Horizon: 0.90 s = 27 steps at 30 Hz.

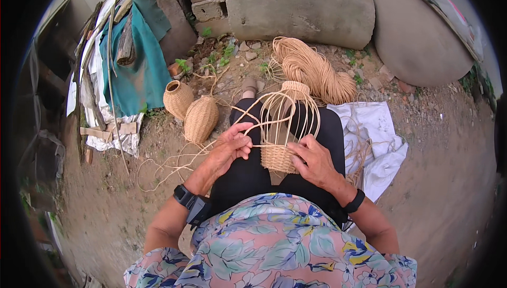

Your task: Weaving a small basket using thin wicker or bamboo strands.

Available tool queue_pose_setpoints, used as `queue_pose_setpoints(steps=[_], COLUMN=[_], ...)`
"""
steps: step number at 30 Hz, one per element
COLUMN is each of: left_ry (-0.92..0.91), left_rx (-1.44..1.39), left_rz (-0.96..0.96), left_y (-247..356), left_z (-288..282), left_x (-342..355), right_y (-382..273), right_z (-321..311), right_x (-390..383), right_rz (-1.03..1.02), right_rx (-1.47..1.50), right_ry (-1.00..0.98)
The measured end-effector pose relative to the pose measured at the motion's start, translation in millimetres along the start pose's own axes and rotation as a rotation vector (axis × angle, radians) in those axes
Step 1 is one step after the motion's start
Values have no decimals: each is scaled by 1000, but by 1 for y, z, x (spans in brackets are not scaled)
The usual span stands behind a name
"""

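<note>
A partly woven basket (278,159) of tan cord rests between my knees. Its woven band is nearest me, and bare upright strands (306,114) arch away to a small woven ring (296,88) at the far end. My right hand (315,161) grips the basket's right side, thumb and fingers at the edge of the weave. To the left of the basket, my left hand (231,149) is closed in a pinch on a weaving strand that runs across to the woven edge. Part of the strand is hidden behind the fingers.
Two finished-looking woven vases, one upright (178,98) and one tilted (202,120), stand on the ground at the left. Beyond my knees lies a thick coil of cord (317,71). A white sack (369,140) with loose strands is at the right. Large stone slabs (301,11) edge the back.
</note>
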<state>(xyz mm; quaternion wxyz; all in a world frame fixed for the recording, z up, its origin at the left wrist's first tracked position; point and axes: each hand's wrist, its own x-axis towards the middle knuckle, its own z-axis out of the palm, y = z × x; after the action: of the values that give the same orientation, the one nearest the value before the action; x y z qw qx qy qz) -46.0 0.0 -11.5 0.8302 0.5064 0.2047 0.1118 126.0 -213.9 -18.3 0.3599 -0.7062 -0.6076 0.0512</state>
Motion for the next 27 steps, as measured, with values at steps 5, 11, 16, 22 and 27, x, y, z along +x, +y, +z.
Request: queue_pose_setpoints(steps=[5,11,16,22,27], left_ry=[114,19,-29,6,-35], left_rx=[251,513,851,1269,1425], left_rz=[-83,167,386,670,667], left_y=[6,32,11,-21,8], left_z=[-19,9,22,35,74], left_x=[4,63,81,73,64], right_y=[-18,-31,-34,-29,-21], right_z=[10,16,17,16,-9], right_x=[18,29,33,36,26], right_rz=[-257,-185,-123,-81,-19], right_rx=[-126,-374,-340,-310,-225], right_ry=[5,-155,-168,-147,-130])
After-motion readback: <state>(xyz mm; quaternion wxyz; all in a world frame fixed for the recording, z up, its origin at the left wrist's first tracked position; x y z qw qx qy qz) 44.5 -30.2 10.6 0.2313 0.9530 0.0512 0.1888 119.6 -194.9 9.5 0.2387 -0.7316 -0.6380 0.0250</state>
